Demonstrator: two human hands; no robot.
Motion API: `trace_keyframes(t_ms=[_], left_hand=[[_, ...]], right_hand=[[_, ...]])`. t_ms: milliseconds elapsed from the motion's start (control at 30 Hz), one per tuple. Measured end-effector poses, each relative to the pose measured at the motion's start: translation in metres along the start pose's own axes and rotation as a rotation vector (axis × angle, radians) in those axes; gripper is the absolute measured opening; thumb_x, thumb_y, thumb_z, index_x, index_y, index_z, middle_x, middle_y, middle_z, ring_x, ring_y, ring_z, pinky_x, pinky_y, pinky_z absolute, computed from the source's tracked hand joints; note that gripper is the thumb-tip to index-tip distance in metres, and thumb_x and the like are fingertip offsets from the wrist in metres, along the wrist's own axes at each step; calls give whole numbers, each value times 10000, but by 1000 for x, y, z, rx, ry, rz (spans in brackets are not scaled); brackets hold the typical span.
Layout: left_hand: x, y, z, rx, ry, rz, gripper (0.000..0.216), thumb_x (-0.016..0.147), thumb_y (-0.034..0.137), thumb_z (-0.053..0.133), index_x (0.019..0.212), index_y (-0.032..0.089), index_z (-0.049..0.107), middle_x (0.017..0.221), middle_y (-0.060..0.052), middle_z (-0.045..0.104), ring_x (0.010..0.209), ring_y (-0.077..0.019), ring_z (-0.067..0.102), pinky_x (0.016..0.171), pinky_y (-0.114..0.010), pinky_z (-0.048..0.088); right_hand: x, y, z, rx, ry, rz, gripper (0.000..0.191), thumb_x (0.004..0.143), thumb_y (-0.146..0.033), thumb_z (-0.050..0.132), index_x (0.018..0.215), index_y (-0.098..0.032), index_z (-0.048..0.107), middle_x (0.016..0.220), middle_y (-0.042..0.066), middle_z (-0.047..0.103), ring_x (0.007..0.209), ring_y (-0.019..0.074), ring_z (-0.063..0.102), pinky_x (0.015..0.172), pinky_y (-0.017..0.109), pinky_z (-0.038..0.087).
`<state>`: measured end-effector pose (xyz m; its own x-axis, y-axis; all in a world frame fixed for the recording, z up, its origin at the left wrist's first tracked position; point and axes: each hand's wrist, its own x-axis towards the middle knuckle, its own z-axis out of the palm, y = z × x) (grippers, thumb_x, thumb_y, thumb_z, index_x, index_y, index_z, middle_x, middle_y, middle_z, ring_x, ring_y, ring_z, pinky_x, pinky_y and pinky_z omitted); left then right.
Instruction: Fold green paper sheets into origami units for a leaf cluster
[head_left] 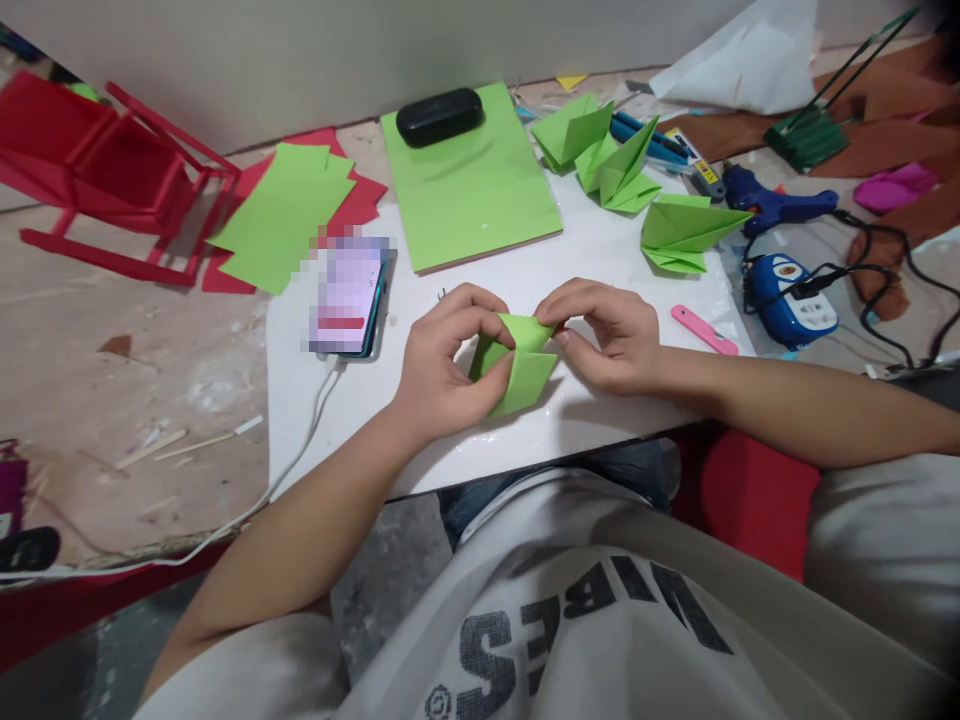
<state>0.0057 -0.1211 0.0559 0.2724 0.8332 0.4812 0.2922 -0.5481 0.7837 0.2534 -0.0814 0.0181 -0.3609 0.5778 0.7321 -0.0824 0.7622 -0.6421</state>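
Between my hands is a folded piece of green paper [531, 378], raised just over the white board [592, 430]. My left hand [457, 360] pinches it from the left, thumb in front and fingers curled over its upper edge. At its upper right corner, my right hand [604, 335] grips the paper between thumb and fingertips. Several folded green paper shapes stand behind my right hand, the nearest being a pleated one [686, 235]. A pink folding cutter [705, 330] lies right of that hand.
A green paper stack [480, 215] bears a black case [439, 117]. Left of it lie a phone [349, 300] on a white cable, loose green sheets [289, 215] and a red miniature rocking chair [127, 180]. At right are a blue glue gun [780, 200] and a blue-white power socket [795, 300].
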Motion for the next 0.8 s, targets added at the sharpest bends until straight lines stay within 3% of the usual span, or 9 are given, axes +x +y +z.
trace_keyframes(t_ms=[133, 233, 433, 533, 667, 800], left_hand=[[0, 0, 0, 20, 10, 18, 357, 1009, 542, 910, 874, 268, 725, 1009, -66, 787, 829, -224, 662, 760, -415, 593], [0, 1, -1, 32, -6, 40, 328, 1045, 507, 885, 888, 267, 725, 1004, -62, 791, 826, -222, 672, 776, -416, 605], [2, 4, -7, 40, -81, 101, 382, 1214, 563, 595, 1052, 270, 778, 1129, -107, 819, 1009, -281, 751, 909, -475, 642], [3, 3, -10, 105, -92, 102, 386, 1175, 633, 662, 1104, 272, 781, 1184, -111, 823, 1094, -297, 759, 955, -482, 644], [5, 0, -9, 165, -63, 144, 298, 1127, 533, 806, 1008, 263, 763, 1113, -61, 832, 1007, -241, 763, 881, -397, 620], [6, 1, -10, 125, -55, 124, 349, 1207, 502, 694, 975, 249, 760, 1052, -47, 843, 964, -215, 776, 873, -369, 612]], right_hand=[[0, -4, 0, 83, -48, 41, 273, 1056, -371, 880, 1293, -238, 850, 1150, 85, 890, 954, 206, 836, 853, 348, 720], [-1, -4, 4, 99, -23, 74, 206, 1059, -358, 915, 1216, -234, 866, 1089, 66, 886, 912, 181, 827, 843, 325, 707], [-3, -2, 7, 76, 49, 230, 245, 1037, -499, 950, 1071, -264, 890, 1000, 52, 864, 894, 207, 809, 842, 372, 707], [-3, -1, 5, 36, 116, 237, 229, 1062, -505, 912, 1056, -278, 893, 988, 50, 848, 907, 230, 799, 873, 419, 712], [1, 2, 4, 21, 217, 235, 229, 1075, -509, 904, 1054, -282, 882, 982, 45, 831, 912, 237, 793, 859, 423, 717], [4, 6, 3, 30, 250, 182, 273, 1054, -539, 938, 1046, -276, 866, 971, 27, 823, 900, 211, 795, 838, 378, 707]])
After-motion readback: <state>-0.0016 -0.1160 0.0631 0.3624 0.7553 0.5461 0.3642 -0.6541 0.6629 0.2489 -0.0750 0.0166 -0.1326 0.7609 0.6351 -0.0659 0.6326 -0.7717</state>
